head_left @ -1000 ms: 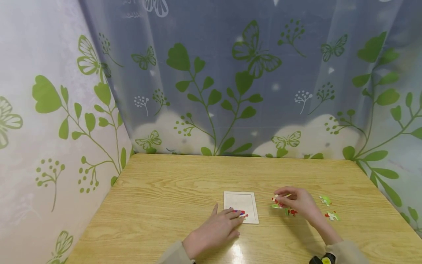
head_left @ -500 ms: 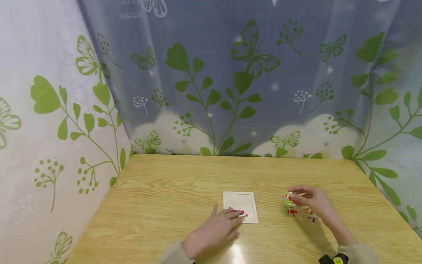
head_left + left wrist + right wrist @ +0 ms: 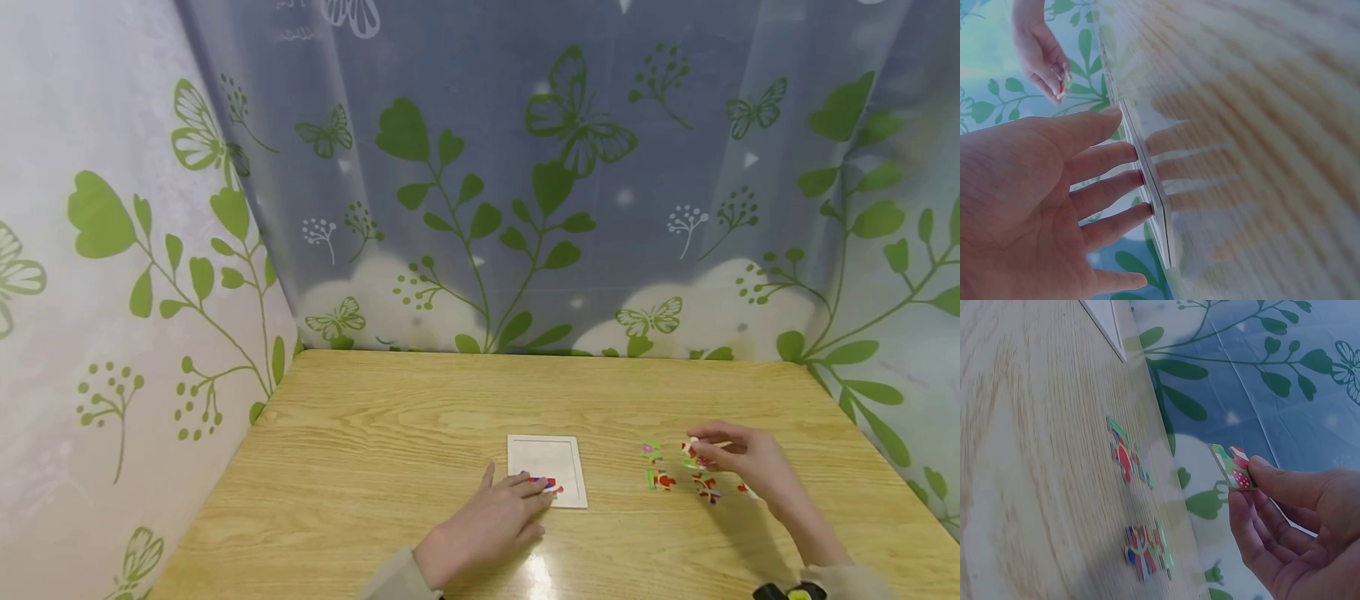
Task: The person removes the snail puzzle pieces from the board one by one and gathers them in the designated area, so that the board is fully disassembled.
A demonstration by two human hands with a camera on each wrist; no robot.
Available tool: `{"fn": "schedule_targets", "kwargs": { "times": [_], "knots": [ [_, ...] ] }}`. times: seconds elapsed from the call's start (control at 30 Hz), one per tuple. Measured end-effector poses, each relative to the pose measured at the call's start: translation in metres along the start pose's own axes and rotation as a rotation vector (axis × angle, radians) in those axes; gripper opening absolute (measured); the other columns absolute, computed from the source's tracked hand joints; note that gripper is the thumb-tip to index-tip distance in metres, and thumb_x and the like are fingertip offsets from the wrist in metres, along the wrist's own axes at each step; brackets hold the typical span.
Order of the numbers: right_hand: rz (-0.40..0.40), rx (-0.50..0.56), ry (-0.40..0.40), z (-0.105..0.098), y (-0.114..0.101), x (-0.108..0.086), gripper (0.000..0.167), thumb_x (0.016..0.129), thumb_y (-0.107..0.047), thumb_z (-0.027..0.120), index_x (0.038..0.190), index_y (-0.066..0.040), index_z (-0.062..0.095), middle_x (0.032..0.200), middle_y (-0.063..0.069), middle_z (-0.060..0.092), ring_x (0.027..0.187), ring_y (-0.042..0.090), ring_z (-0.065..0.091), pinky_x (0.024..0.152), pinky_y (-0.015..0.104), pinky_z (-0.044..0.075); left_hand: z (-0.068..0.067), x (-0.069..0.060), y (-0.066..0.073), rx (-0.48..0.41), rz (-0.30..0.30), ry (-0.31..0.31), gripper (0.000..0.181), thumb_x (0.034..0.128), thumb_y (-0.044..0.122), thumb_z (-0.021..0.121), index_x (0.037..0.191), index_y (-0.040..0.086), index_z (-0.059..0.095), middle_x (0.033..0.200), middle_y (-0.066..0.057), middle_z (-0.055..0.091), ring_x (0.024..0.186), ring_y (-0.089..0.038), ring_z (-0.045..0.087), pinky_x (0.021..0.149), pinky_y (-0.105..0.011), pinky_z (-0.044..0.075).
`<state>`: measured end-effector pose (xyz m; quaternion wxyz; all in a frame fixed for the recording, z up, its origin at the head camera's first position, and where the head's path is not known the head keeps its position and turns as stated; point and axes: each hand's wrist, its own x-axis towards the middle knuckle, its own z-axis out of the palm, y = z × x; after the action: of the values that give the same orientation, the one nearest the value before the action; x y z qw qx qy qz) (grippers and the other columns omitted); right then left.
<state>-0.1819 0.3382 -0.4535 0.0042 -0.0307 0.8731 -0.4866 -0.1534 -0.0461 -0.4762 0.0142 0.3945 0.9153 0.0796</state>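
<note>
My left hand (image 3: 495, 518) lies with spread fingers over the lower left part of a white square tray (image 3: 546, 450); red and blue pieces (image 3: 542, 482) show by its fingertips. In the left wrist view the fingertips touch the edge of the tray (image 3: 1147, 181). Off to the right, my right hand (image 3: 752, 468) pinches a red, green and white puzzle piece (image 3: 692, 453) between thumb and fingers. The right wrist view shows this piece (image 3: 1235, 469) held above the table by the right hand (image 3: 1304, 519).
Loose puzzle pieces lie right of the tray: a green and pink one (image 3: 651, 451), a red and green one (image 3: 662, 480) and a red and blue one (image 3: 706, 488). Another piece (image 3: 744, 488) is partly behind my right hand. Leaf-patterned curtains (image 3: 480, 175) stand behind the wooden table (image 3: 337, 467).
My right hand has moved to the right with the pinched piece, uncovering the green and pink piece and others on the table. My left hand has stayed on the tray.
</note>
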Motion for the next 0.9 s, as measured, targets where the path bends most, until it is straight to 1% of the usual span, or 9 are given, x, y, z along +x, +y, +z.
{"fn": "schedule_targets", "kwargs": {
  "times": [0.07, 0.13, 0.2, 0.3, 0.37, 0.53, 0.67, 0.73, 0.9],
  "knots": [
    [0.000, -0.023, 0.007, -0.004, 0.003, -0.002, 0.041, 0.097, -0.021, 0.070, 0.126, 0.009, 0.065, 0.101, 0.006, 0.075, 0.081, 0.012, 0.073, 0.074, 0.034, 0.062, 0.000, 0.000, 0.000, -0.002, 0.002, 0.002, 0.045, 0.1030, 0.033, 0.058, 0.145, 0.018, 0.058, 0.153, 0.003, 0.050, 0.141, -0.022, 0.047, 0.112, -0.068, 0.032],
    [0.002, -0.028, 0.005, -0.008, 0.005, -0.004, 0.042, 0.098, -0.021, 0.069, 0.126, 0.009, 0.065, 0.102, 0.006, 0.075, 0.081, 0.011, 0.073, 0.074, 0.033, 0.062, 0.000, 0.000, 0.000, -0.008, 0.005, 0.004, 0.044, 0.1031, 0.032, 0.058, 0.145, 0.017, 0.058, 0.153, 0.002, 0.050, 0.141, -0.023, 0.047, 0.112, -0.068, 0.032],
    [0.014, -0.031, 0.006, -0.012, 0.008, -0.006, 0.043, 0.098, -0.023, 0.069, 0.126, 0.010, 0.064, 0.101, 0.003, 0.075, 0.082, 0.010, 0.072, 0.074, 0.033, 0.062, 0.000, 0.000, 0.000, -0.012, 0.005, 0.004, 0.045, 0.1032, 0.032, 0.058, 0.145, 0.017, 0.057, 0.153, 0.002, 0.050, 0.141, -0.024, 0.047, 0.112, -0.069, 0.032],
    [0.030, -0.037, 0.008, -0.015, 0.011, -0.010, 0.044, 0.098, -0.023, 0.069, 0.126, 0.010, 0.064, 0.100, 0.001, 0.075, 0.082, 0.009, 0.071, 0.073, 0.033, 0.061, 0.000, 0.000, 0.001, -0.020, -0.002, -0.003, 0.045, 0.1033, 0.032, 0.058, 0.146, 0.017, 0.057, 0.154, 0.002, 0.049, 0.142, -0.023, 0.046, 0.113, -0.068, 0.031],
    [0.042, -0.039, 0.011, -0.017, 0.014, -0.013, 0.043, 0.098, -0.024, 0.069, 0.126, 0.009, 0.064, 0.095, -0.002, 0.075, 0.079, 0.010, 0.070, 0.070, 0.032, 0.060, -0.001, 0.000, 0.001, -0.018, -0.007, -0.008, 0.046, 0.1033, 0.032, 0.058, 0.146, 0.018, 0.056, 0.154, 0.003, 0.049, 0.142, -0.023, 0.045, 0.113, -0.068, 0.031],
    [0.018, -0.031, 0.026, -0.019, 0.024, -0.018, 0.037, 0.098, -0.016, 0.069, 0.120, 0.013, 0.065, 0.087, -0.005, 0.074, 0.073, 0.010, 0.068, 0.065, 0.029, 0.058, -0.001, 0.000, 0.001, -0.013, -0.008, -0.010, 0.045, 0.1034, 0.033, 0.058, 0.146, 0.018, 0.056, 0.154, 0.003, 0.049, 0.142, -0.022, 0.045, 0.113, -0.068, 0.031],
    [0.027, -0.041, 0.031, -0.023, 0.031, -0.022, 0.036, 0.097, -0.015, 0.069, 0.120, 0.013, 0.065, 0.090, -0.009, 0.075, 0.076, 0.006, 0.069, 0.068, 0.028, 0.060, 0.000, 0.000, 0.000, -0.021, -0.005, -0.006, 0.045, 0.1035, 0.032, 0.057, 0.146, 0.018, 0.057, 0.154, 0.003, 0.049, 0.142, -0.023, 0.046, 0.113, -0.068, 0.031],
    [0.064, -0.051, 0.024, -0.026, 0.034, -0.024, 0.039, 0.098, -0.018, 0.069, 0.121, 0.012, 0.065, 0.093, -0.009, 0.075, 0.078, 0.006, 0.069, 0.069, 0.028, 0.060, 0.000, 0.000, 0.000, -0.016, -0.004, -0.006, 0.045, 0.1035, 0.032, 0.057, 0.146, 0.018, 0.057, 0.154, 0.003, 0.049, 0.142, -0.022, 0.046, 0.113, -0.068, 0.031],
    [0.108, -0.077, 0.001, -0.034, 0.040, -0.031, 0.042, 0.099, -0.021, 0.068, 0.123, 0.012, 0.064, 0.097, -0.004, 0.076, 0.080, 0.004, 0.069, 0.071, 0.028, 0.060, 0.001, 0.000, 0.000, 0.000, -0.004, -0.009, 0.045, 0.1033, 0.033, 0.057, 0.146, 0.019, 0.057, 0.154, 0.004, 0.049, 0.142, -0.022, 0.046, 0.113, -0.067, 0.032]
  ]
}}
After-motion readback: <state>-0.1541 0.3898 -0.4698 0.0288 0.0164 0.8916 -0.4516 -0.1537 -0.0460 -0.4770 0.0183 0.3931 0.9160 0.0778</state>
